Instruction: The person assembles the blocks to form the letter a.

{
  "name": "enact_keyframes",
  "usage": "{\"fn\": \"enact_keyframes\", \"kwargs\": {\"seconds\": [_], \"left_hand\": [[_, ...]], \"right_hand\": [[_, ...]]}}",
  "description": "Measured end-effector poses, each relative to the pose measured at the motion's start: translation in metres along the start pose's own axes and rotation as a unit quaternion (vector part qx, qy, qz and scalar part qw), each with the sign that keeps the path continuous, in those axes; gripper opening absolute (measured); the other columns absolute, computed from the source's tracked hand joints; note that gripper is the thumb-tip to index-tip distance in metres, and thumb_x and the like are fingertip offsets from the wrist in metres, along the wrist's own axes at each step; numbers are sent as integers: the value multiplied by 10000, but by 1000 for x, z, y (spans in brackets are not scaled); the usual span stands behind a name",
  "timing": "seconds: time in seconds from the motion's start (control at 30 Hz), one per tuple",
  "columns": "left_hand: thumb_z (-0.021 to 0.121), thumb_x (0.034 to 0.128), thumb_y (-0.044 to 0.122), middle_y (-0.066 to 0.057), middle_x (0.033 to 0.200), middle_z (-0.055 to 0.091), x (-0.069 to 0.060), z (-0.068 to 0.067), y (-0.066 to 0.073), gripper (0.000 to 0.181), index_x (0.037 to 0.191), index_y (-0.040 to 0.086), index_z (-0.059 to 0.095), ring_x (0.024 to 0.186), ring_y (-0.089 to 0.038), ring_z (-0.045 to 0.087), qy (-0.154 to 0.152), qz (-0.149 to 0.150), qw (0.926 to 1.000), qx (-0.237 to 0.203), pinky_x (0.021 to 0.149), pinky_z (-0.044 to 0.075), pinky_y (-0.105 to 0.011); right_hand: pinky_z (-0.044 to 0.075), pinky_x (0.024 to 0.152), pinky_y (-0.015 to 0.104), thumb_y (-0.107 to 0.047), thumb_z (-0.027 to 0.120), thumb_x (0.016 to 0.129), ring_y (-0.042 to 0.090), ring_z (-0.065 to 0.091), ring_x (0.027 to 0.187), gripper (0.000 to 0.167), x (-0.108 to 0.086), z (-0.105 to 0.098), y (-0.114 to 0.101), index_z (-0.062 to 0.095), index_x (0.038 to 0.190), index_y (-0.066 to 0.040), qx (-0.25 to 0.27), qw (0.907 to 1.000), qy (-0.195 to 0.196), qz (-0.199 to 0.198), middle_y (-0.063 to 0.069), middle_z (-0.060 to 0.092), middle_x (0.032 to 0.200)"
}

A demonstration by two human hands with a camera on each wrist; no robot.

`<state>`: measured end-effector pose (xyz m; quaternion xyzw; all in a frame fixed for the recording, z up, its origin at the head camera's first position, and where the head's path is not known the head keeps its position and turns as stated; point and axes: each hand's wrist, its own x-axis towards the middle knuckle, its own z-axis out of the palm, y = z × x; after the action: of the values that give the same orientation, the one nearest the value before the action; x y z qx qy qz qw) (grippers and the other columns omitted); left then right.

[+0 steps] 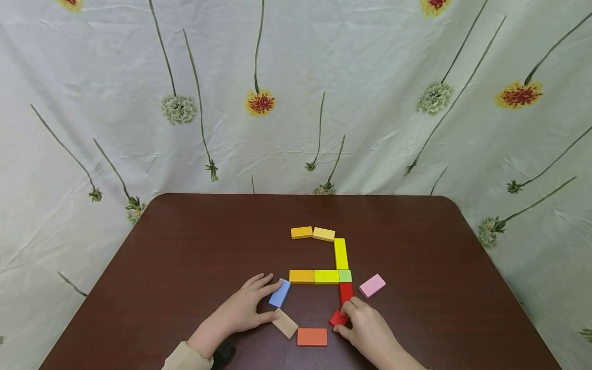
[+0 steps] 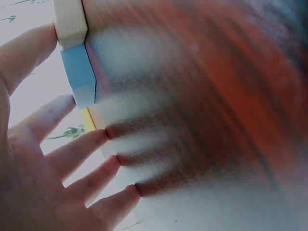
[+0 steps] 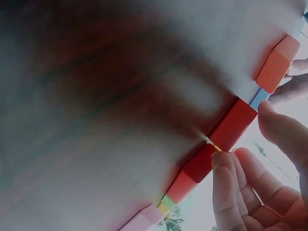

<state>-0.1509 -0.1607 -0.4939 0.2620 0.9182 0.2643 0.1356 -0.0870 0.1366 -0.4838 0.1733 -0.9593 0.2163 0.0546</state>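
My left hand [image 1: 242,311] has its fingers spread on the table. Its index fingertip touches the blue block [image 1: 279,294], and its thumb tip touches the beige block [image 1: 287,325]. On the other side, my right hand [image 1: 370,329] pinches a red block [image 1: 338,318] between thumb and fingertips, partly covering it. That block lies tilted just below a second red block [image 1: 346,293], which meets a small green block [image 1: 345,276]. Between the hands lies an orange-red block [image 1: 312,337], apart from the beige and the held red one.
A yellow block [image 1: 326,277] and an amber block [image 1: 302,277] run left from the green one. Above it stands a long yellow block [image 1: 340,254], then a pale yellow [image 1: 324,234] and another amber block [image 1: 301,233]. A pink block [image 1: 372,285] lies separately on the dark table [image 1: 208,231].
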Motion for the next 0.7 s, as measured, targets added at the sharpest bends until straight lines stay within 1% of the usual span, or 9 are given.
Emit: {"fn": "enact_keyframes", "kwargs": {"seconds": [0.17,0.27,0.33,0.43,0.5,0.57,0.63,0.7], "left_hand": [[713,879,451,-215,1545,374,0,0,0,692,1465,158,491,1444,-459,280,-13,-25,10000,9,1047,378,-649],[713,879,450,-210,1549,370,0,0,0,692,1467,162,488,1447,-455,277,-33,-49,10000,5,1048,380,-645],[714,878,449,-207,1550,369,1,0,0,695,1469,165,486,1449,-453,274,-37,-70,10000,-1,1047,384,-642],[717,876,447,-204,1550,371,1,-1,1,697,1469,164,486,1449,-449,276,-21,-91,10000,10,1049,387,-636],[718,875,448,-203,1549,373,1,-1,1,697,1468,164,487,1448,-448,278,-11,-105,9999,20,1051,386,-635],[720,874,448,-204,1547,376,1,-1,2,696,1466,163,490,1448,-447,280,-3,-110,9999,23,1052,382,-637],[721,872,447,-204,1545,379,0,-1,2,696,1465,163,492,1447,-448,282,5,-108,9999,30,1051,380,-640],[724,871,443,-206,1542,383,0,0,1,694,1463,163,495,1445,-449,285,19,-99,9999,27,1050,378,-643]], "right_hand": [[403,546,206,-205,908,670,33,404,608,312,-1,0,0,644,802,-103,-59,9999,78,28,-51,522,749],[408,560,197,-233,905,676,33,408,641,316,0,-2,-5,656,828,-111,-99,9997,210,-14,-61,524,764],[415,575,188,-257,897,691,33,414,672,323,0,-3,-11,669,865,-109,-78,9994,279,-170,-67,529,786],[451,621,186,-273,874,725,43,451,733,324,0,-4,-19,691,932,-103,-48,9974,278,-667,-69,559,838],[465,653,185,-278,856,750,50,463,765,323,0,-2,-25,695,968,-103,-43,9950,99,-993,-66,574,869],[478,691,185,-290,841,769,51,470,795,320,1,0,-29,700,994,-110,-79,9923,-201,-1217,-66,594,896],[485,728,191,-311,831,785,49,465,812,329,2,2,-33,705,1020,-118,-133,9898,-587,-1288,-67,605,916],[481,750,192,-333,824,794,43,454,823,341,4,4,-36,710,1044,-131,-172,9872,-1011,-1220,-75,609,928]]}}
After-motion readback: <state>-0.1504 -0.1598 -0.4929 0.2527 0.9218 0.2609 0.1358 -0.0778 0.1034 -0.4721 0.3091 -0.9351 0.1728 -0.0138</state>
